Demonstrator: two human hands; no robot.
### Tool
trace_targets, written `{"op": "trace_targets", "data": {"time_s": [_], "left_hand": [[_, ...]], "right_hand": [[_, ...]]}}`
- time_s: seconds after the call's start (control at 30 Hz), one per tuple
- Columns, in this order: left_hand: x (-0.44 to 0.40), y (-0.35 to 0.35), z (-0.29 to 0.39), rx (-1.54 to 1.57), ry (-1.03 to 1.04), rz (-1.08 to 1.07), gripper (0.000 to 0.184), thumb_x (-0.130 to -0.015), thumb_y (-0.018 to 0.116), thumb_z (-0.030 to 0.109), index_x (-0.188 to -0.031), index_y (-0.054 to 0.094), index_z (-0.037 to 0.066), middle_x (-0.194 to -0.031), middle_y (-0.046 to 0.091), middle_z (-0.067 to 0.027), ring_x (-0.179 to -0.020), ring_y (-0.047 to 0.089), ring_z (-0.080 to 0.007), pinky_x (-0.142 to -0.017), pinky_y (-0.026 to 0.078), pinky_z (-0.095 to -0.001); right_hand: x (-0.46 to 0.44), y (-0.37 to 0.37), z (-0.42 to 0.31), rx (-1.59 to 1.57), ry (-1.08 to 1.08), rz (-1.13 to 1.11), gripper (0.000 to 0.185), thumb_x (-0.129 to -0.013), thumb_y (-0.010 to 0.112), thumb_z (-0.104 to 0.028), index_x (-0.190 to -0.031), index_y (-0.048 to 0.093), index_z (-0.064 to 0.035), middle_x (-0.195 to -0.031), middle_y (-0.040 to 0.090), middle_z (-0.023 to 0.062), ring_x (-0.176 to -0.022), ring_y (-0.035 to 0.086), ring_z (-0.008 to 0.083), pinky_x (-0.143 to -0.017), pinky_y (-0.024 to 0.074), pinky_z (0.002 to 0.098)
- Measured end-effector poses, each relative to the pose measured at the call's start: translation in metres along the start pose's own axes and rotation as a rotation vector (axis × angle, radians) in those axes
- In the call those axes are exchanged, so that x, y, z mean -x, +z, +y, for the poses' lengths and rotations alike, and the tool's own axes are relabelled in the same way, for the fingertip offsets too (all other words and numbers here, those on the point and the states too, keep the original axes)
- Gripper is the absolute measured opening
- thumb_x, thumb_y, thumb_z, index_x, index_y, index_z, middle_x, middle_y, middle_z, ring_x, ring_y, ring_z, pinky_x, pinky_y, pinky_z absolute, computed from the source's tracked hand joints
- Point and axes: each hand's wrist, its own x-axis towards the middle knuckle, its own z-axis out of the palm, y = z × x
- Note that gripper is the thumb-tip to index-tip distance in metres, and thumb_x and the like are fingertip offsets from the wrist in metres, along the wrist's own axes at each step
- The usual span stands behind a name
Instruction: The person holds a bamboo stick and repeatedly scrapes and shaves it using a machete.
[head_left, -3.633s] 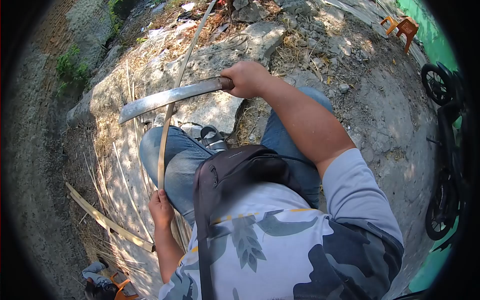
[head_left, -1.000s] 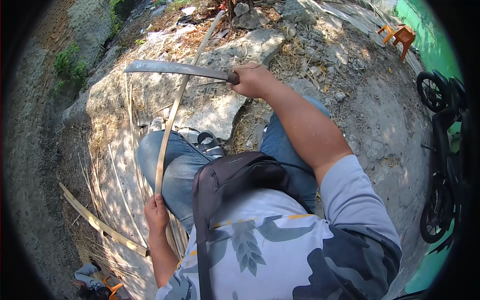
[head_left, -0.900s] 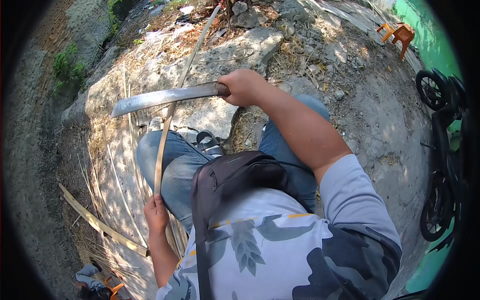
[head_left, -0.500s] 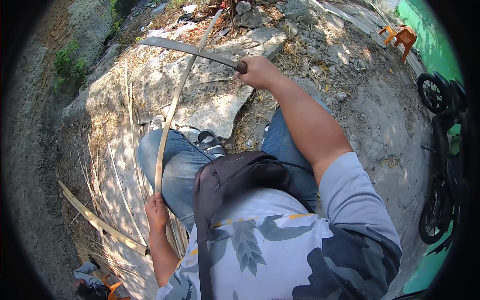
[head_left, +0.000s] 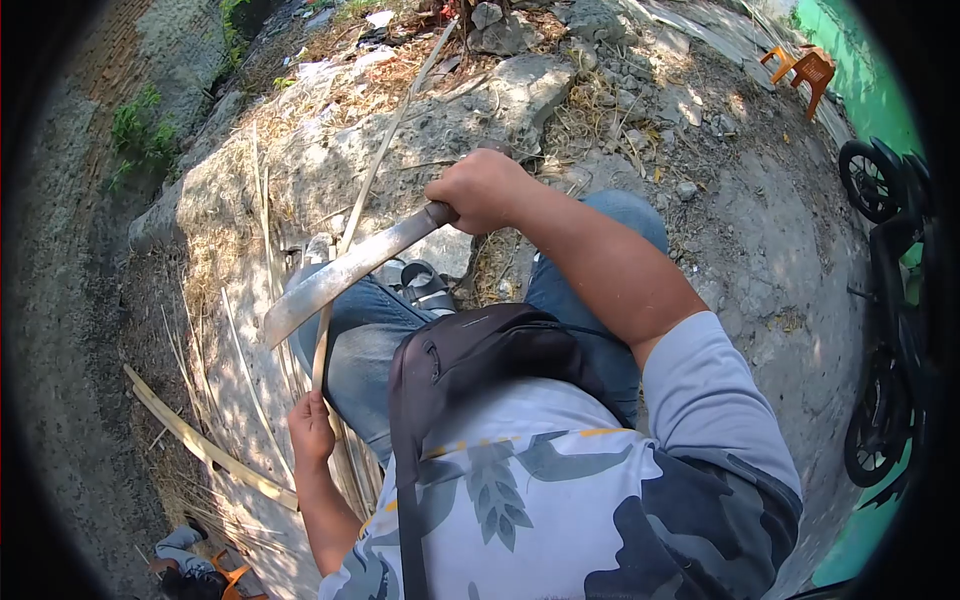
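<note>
My right hand [head_left: 480, 190] is wrapped round the dark handle of a machete [head_left: 345, 272]. Its broad blade slants down to the left and passes over a long, thin bamboo strip [head_left: 385, 140]; whether the two touch I cannot tell. Near my left knee, my left hand [head_left: 312, 428] pinches the lower end of that strip between thumb and fingers. From there the strip runs up past the knee towards the rocks. Beneath the blade tip, other thin strips [head_left: 262, 215] lie on the ground to the left.
A thicker split bamboo piece [head_left: 205, 448] lies at the left. Ahead is a broken concrete slab [head_left: 440, 130] with rubble. Orange plastic chairs [head_left: 812, 75] and a black motorbike [head_left: 885, 270] stand at the right. Another person [head_left: 180, 560] is at the lower left, and a black bag [head_left: 480, 350] rests on my lap.
The machete has come down and towards me along the bamboo strip, its tip now pointing lower left. My left hand keeps its hold almost in place.
</note>
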Motion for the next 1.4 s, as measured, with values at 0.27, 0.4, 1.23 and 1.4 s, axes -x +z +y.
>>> {"op": "trace_targets", "data": {"time_s": [0.27,0.4,1.23,1.4], "left_hand": [[0.022,-0.01,-0.009,0.068,0.051,-0.045,0.055,-0.108,0.054,0.047,-0.078,0.056,0.001,-0.065,0.052,-0.0002,-0.063,0.044,-0.0093,-0.056,0.036,-0.031],[0.022,-0.018,-0.002,0.001,0.039,-0.081,0.054,-0.108,0.055,0.047,-0.078,0.056,0.001,-0.067,0.051,0.0007,-0.064,0.043,-0.0087,-0.056,0.035,-0.0307],[0.006,-0.006,-0.006,0.008,0.058,-0.06,0.056,-0.11,0.05,0.044,-0.074,0.053,0.001,-0.064,0.049,-0.0019,-0.064,0.045,-0.0114,-0.058,0.038,-0.033],[0.003,-0.005,-0.013,0.012,0.054,-0.059,0.057,-0.11,0.051,0.044,-0.074,0.053,0.0,-0.064,0.05,-0.0026,-0.064,0.044,-0.0121,-0.058,0.038,-0.0333]], "right_hand": [[0.013,-0.007,0.064,-0.249,0.489,0.114,0.03,-0.085,0.075,-0.039,-0.105,0.075,-0.016,-0.094,0.075,0.0131,-0.092,0.072,0.0366,-0.08,0.0567,0.0483],[0.011,-0.005,0.057,-0.197,0.519,0.143,0.031,-0.086,0.076,-0.041,-0.104,0.074,-0.0151,-0.095,0.075,0.0137,-0.093,0.072,0.0379,-0.082,0.0565,0.0484],[0.016,-0.01,0.052,-0.291,0.436,0.173,0.031,-0.089,0.075,-0.042,-0.095,0.071,-0.0124,-0.09,0.073,0.0152,-0.09,0.071,0.0378,-0.078,0.0543,0.0486],[0.01,-0.004,0.02,-0.268,0.136,-0.022,0.023,-0.086,0.074,-0.035,-0.089,0.068,-0.0131,-0.082,0.071,0.014,-0.083,0.07,0.0391,-0.076,0.0551,0.0506]]}}
